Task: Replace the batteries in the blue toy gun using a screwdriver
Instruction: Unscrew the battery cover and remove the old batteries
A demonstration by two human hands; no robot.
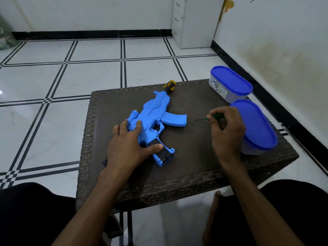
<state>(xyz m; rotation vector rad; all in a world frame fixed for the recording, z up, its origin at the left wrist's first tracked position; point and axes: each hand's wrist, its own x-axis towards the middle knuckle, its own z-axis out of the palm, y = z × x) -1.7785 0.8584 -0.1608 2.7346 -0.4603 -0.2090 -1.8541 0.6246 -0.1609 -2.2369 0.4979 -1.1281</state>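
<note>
- Left hand (129,144) and right hand (226,132): bare; no rings, watch or gloves
- Forearms: bare, sleeveless to frame edge
- Legs: clad in black fabric; foot bare

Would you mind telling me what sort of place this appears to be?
Probably a room in a home: a tiled floor, a white drawer cabinet against the wall, and a low woven table bearing lidded storage containers.

Left hand (129,141) flat, fingers spread and pressing; right hand (225,132) raised, fingertips pinched together.
</note>
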